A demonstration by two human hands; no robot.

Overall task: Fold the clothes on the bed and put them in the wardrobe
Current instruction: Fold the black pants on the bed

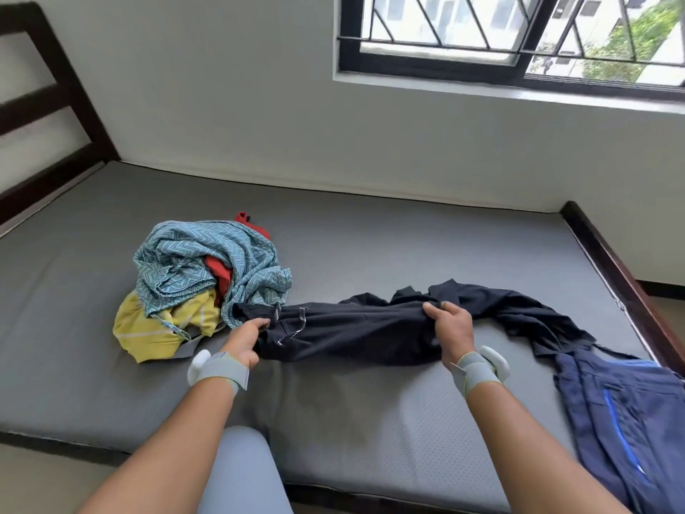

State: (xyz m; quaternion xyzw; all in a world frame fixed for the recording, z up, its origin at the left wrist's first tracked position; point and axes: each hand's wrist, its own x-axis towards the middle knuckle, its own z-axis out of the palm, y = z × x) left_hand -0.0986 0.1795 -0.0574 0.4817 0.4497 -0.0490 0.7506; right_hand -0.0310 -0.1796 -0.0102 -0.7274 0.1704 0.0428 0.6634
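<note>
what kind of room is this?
Likely a bedroom: a bed with bare grey mattress and dark headboard, loose clothes on it, barred window above.

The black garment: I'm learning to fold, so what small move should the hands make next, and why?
Probably pull the black garment taut and spread it flat on the mattress. The left hand and right hand grip it bunched and creased, its far end trailing crumpled toward the navy garment.

Both bare forearms reach forward, banded at the wrists, left hand (247, 339) and right hand (450, 328) seemingly curled, each gripping cloth.
</note>
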